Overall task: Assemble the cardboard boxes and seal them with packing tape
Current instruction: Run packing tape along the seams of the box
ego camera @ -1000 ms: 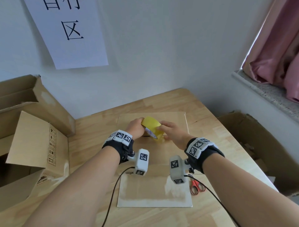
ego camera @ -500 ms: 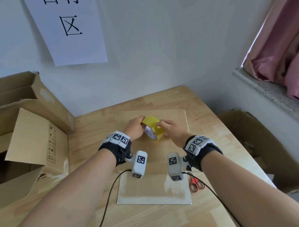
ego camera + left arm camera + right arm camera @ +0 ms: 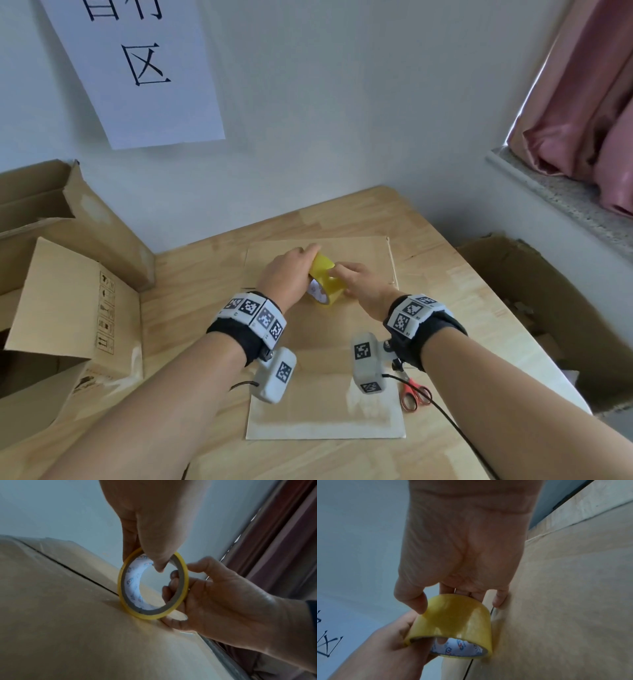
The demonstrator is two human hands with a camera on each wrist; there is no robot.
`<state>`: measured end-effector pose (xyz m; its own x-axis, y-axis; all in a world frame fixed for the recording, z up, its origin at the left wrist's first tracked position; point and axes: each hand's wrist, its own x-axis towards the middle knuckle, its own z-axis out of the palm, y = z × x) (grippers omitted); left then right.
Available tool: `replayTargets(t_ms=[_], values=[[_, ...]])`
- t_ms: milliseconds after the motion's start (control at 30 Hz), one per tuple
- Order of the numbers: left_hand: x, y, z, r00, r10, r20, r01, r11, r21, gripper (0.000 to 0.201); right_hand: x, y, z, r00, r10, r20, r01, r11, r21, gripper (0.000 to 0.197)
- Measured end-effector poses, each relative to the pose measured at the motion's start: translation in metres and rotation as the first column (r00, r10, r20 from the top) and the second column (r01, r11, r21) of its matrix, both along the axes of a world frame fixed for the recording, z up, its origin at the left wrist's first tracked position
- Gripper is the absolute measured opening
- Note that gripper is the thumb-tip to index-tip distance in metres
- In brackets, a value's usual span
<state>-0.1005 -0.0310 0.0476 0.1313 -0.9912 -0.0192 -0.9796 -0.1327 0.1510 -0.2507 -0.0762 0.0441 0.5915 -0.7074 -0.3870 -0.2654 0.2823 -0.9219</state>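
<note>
Both hands clamped on the yellow packing-tape roll [image 3: 323, 284], standing on edge on the flat brown cardboard box [image 3: 325, 404].
Left hand [image 3: 286, 274] pinches its rim, right hand [image 3: 363, 286] cups it; tape may stick crooked off the seam.

Yellow tape roll [image 3: 324, 283] upright on flat cardboard [image 3: 325, 387]

My wooden bench [image 3: 442, 284] carries a flattened cardboard box [image 3: 325, 401] lying flat at its middle, red-handled scissors [image 3: 416, 394] just beside that sheet's right edge, and an opened cardboard carton [image 3: 68, 308] on its left side, flap up.
</note>
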Motion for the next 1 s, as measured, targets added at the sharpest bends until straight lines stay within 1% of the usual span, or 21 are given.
replayTargets(t_ms=[67, 100, 200, 267, 367, 433, 467, 533, 567, 600, 633, 700, 733, 767, 800, 833, 867, 900, 933, 967, 1000], values=[[-0.002, 0.002, 0.002, 0.998, -0.021, 0.059, 0.021, 1.0, 0.013, 0.051, 0.001, -0.001, 0.001, 1.0, 0.012, -0.001, -0.012, 1.0, -0.009, 0.017], [-0.001, 0.002, 0.001, 0.999, -0.009, 0.033, 0.008, 1.0, 0.031, 0.051, 0.001, -0.002, 0.001, 1.0, 0.012, -0.006, -0.012, 1.0, -0.013, 0.018], [0.005, 0.002, -0.002, 0.97, 0.117, -0.215, -0.101, 0.991, 0.084, 0.053, 0.002, -0.002, -0.001, 1.0, -0.006, -0.009, 0.006, 1.0, -0.005, 0.022], [0.005, 0.002, -0.002, 0.912, 0.181, -0.367, -0.161, 0.983, 0.085, 0.05, 0.002, -0.002, -0.002, 1.0, -0.024, 0.01, 0.024, 1.0, 0.002, 0.023], [0.002, 0.002, -0.001, 0.814, 0.27, -0.515, -0.244, 0.962, 0.119, 0.035, 0.0, -0.003, -0.004, 0.998, -0.066, 0.016, 0.065, 0.998, 0.012, 0.018], [0.003, 0.001, -0.008, 0.698, 0.348, -0.626, -0.312, 0.934, 0.172, 0.03, 0.001, -0.004, -0.005, 0.994, -0.103, 0.02, 0.103, 0.994, 0.021, 0.015], [0.003, 0.001, -0.011, 0.613, 0.382, -0.692, -0.334, 0.919, 0.21, 0.027, 0.001, -0.004, -0.004, 0.993, -0.114, 0.026, 0.113, 0.993, 0.024, 0.016], [0.001, 0.0, -0.014, 0.389, 0.436, -0.811, -0.36, 0.883, 0.302, 0.021, 0.001, -0.006, -0.004, 0.992, -0.118, 0.041, 0.117, 0.993, 0.035, 0.019], [0.0, 0.0, -0.014, 0.271, 0.467, -0.842, -0.361, 0.86, 0.361, 0.018, 0.001, -0.007, -0.004, 0.993, -0.11, 0.044, 0.109, 0.993, 0.039, 0.02], [-0.001, 0.0, -0.014, 0.176, 0.488, -0.855, -0.357, 0.841, 0.407, 0.017, 0.002, -0.008, -0.005, 0.994, -0.099, 0.045, 0.097, 0.994, 0.042, 0.02], [-0.002, 0.0, -0.014, 0.115, 0.501, -0.858, -0.352, 0.828, 0.436, 0.016, 0.002, -0.008, -0.006, 0.995, -0.089, 0.043, 0.087, 0.995, 0.042, 0.019], [-0.002, 0.002, -0.013, 0.092, 0.506, -0.857, -0.349, 0.823, 0.449, 0.018, 0.003, -0.007, -0.006, 0.996, -0.09, 0.027, 0.089, 0.995, 0.043, 0.016], [-0.001, 0.003, -0.014, 0.162, 0.5, -0.851, -0.355, 0.834, 0.423, 0.021, 0.003, -0.007, -0.006, 0.995, -0.098, 0.023, 0.097, 0.994, 0.042, 0.015], [0.001, 0.003, -0.013, 0.334, 0.476, -0.814, -0.355, 0.863, 0.359, 0.022, 0.002, -0.006, -0.007, 0.994, -0.106, 0.025, 0.105, 0.994, 0.04, 0.016], [0.003, 0.004, -0.01, 0.568, 0.419, -0.708, -0.328, 0.904, 0.272, 0.022, 0.002, -0.006, -0.007, 0.993, -0.114, 0.034, 0.113, 0.993, 0.04, 0.017], [0.004, 0.005, -0.006, 0.775, 0.335, -0.536, -0.275, 0.942, 0.192, 0.02, 0.001, -0.005, -0.007, 0.993, -0.109, 0.036, 0.108, 0.994, 0.034, 0.017], [0.003, 0.006, -0.002, 0.905, 0.24, -0.352, -0.21, 0.97, 0.119, 0.019, 0.001, -0.005, -0.007, 0.995, -0.092, 0.03, 0.091, 0.996, 0.024, 0.016], [0.001, 0.007, 0.003, 0.966, 0.164, -0.201, -0.154, 0.986, 0.068, 0.021, 0.001, -0.005, -0.008, 0.998, -0.066, 0.015, 0.066, 0.998, 0.01, 0.015], [-0.001, 0.008, 0.005, 0.989, 0.114, -0.09, -0.11, 0.993, 0.038, 0.026, 0.001, -0.005, -0.008, 0.999, -0.044, 0.002, 0.044, 0.999, 0.001, 0.013], [-0.004, 0.009, 0.007, 0.997, 0.078, -0.017, -0.077, 0.997, 0.021, 0.031, 0.002, -0.004, -0.008, 1.0, -0.025, -0.009, 0.025, 1.0, -0.008, 0.012], [-0.004, 0.009, 0.005, 0.998, 0.056, 0.009, -0.056, 0.998, 0.018, 0.034, 0.002, -0.004, -0.007, 1.0, -0.011, -0.013, 0.011, 1.0, -0.016, 0.013]])
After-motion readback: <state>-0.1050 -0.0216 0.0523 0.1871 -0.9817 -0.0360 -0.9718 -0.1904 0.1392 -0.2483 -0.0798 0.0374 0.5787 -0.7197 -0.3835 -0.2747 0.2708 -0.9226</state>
